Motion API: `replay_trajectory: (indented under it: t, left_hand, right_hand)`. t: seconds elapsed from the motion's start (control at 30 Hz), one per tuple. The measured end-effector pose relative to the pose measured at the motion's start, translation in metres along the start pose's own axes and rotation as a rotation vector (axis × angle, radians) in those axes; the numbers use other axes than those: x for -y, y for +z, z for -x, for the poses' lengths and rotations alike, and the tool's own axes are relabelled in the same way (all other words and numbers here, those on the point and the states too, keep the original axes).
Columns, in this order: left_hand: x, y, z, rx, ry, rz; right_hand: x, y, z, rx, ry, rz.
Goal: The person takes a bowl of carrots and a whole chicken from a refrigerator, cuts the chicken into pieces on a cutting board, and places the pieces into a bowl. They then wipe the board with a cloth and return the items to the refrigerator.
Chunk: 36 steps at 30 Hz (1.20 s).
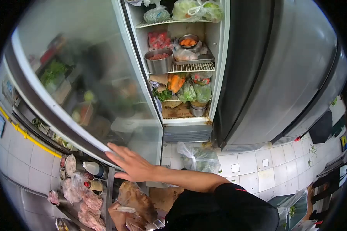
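My right hand (133, 163) reaches across to the left, its fingers stretched out with the fingertips at the white edge of the glass fridge door (92, 73). The door stands swung open to the left. Low in the view, my left hand (117, 217) is closed on a clear plastic bag (137, 200) with brownish contents that I cannot identify. Part of that hand is cut off or hidden by the bag. Behind the door, the open fridge (191, 67) holds a metal pot (158, 61) of pinkish food, a bowl of orange pieces (188, 41) and bagged vegetables (187, 91).
A tied clear bag of greens (198, 158) lies on the tiled floor (250, 161) before the fridge. Bags of raw meat (90, 210) and bottles (94, 169) stand on a metal counter at lower left. Closed grey metal fridge doors (273, 77) rise on the right.
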<state>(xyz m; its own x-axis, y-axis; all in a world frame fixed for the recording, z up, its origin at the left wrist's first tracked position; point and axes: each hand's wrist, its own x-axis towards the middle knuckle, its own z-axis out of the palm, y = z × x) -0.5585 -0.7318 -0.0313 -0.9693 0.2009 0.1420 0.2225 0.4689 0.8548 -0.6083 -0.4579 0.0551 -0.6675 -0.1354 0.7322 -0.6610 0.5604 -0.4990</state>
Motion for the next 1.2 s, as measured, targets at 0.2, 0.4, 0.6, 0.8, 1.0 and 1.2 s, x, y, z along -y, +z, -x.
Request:
replay_trajectory:
  t: [0.2, 0.4, 0.6, 0.8, 1.0, 1.2]
  left_hand:
    - [-0.029, 0.030, -0.039, 0.026, 0.018, 0.131]
    - [-0.052, 0.096, -0.121, 0.096, 0.126, 0.108]
    - [-0.075, 0.166, -0.201, 0.274, 0.049, 0.173]
    - [-0.084, 0.220, -0.257, 0.239, 0.092, 0.126]
    - [-0.070, 0.233, -0.276, 0.232, 0.035, 0.140]
    - [-0.081, 0.234, -0.287, 0.311, 0.057, 0.162]
  right_hand:
    - [-0.096, -0.044, -0.025, 0.411, -0.079, -0.194]
    - [-0.266, -0.248, -0.072, -0.267, 0.427, 0.242]
    - [-0.460, -0.387, -0.088, -0.522, 0.657, 0.760]
    - [-0.532, -0.410, -0.103, -0.424, 0.815, 0.848]
    - [-0.522, -0.414, -0.088, -0.737, 0.594, 0.642]
    - [-0.528, -0.417, -0.082, -0.345, 0.954, 0.743]
